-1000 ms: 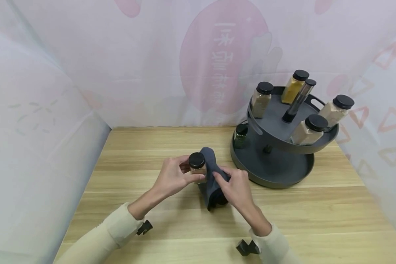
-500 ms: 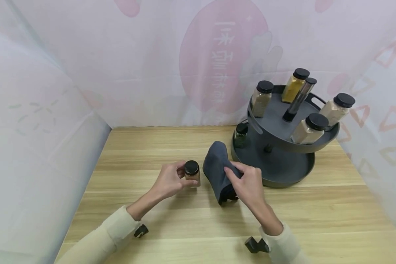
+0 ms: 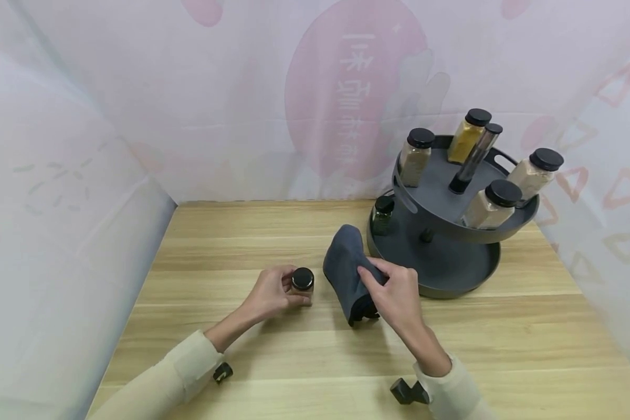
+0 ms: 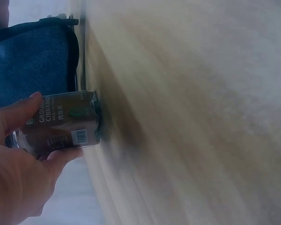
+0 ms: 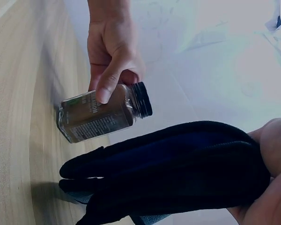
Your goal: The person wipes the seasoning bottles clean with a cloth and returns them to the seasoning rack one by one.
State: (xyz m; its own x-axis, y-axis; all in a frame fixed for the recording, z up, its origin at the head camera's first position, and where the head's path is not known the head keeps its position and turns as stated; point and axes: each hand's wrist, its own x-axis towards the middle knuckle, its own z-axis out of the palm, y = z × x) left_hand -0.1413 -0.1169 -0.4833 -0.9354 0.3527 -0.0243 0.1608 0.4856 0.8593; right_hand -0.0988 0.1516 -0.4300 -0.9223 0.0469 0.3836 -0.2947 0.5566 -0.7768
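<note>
Head view: wood-grain counter [image 3: 241,227], pale yellow planking, set inside a booth of whitish sheeting [image 3: 215,81] with faded pink and grey prints. Rear sheet carries a pink disc [image 3: 357,87] with white characters.

Hands, two, cream sleeves [image 3: 152,373] on both arms. Left hand [image 3: 270,293]: fingers and thumb gripping a cinnamon jar [image 3: 303,286] from its left side, black cap up, roughly upright, low over the front-middle of the counter. Whether its base touches the wood, cannot tell. Left wrist view: label partly readable, "GROUND CINNA…", brown fill, barcode. Right hand [image 3: 399,289]: fingers pinching a folded dark grey-blue cloth [image 3: 343,268], one only, black-edged; it sits between jar and stand, apart from the jar.

Stand: one, dark grey, right rear, two round tiers, one central post [image 3: 475,157]. Upper tier [image 3: 441,186], four jars: one brownish [image 3: 413,163], one yellow [image 3: 464,143], two pale [image 3: 485,211]. Lower tier [image 3: 436,268], one visible: a green-filled jar [image 3: 381,221] at its left edge. Jars in sight, six; all black-capped.
</note>
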